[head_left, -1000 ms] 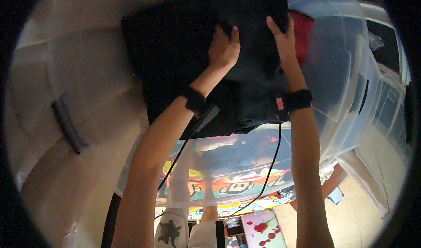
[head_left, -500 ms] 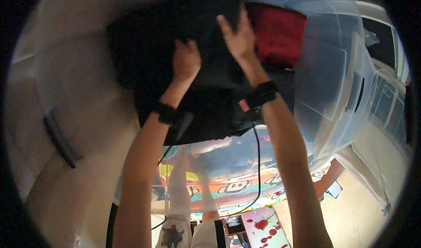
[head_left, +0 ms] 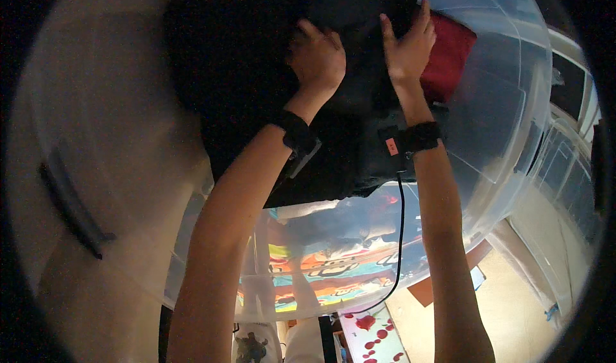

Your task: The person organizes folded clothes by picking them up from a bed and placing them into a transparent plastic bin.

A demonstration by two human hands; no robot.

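Note:
Folded black cloth (head_left: 256, 100) lies in a large clear plastic bin (head_left: 507, 68). My left hand (head_left: 319, 58) rests on it with bent fingers, the thumb and forefinger apart; its outer fingers fade into shadow. To its right, my right hand (head_left: 410, 51) spreads thumb and fingers over the black cloth's right part. Just beyond that hand, a dark red folded cloth (head_left: 449, 55) shows, partly covered by the black one. Each wrist wears a black strap; the right strap (head_left: 421, 137) sits beside a small box with a pink label. Edges between the black layers are hard to make out.
A black cable (head_left: 401, 234) hangs from the right wrist box. Through the bin's near wall shows colourful printed fabric (head_left: 333, 273). A black handle (head_left: 70, 212) is at the left, another clear bin (head_left: 564, 164) at the right. My legs stand below, beside a red-spotted white panel (head_left: 375, 331).
Both hands have moved to the right and slightly away. The upper black cloth's right edge has shifted right, covering more of the red cloth. The view has shifted a little too.

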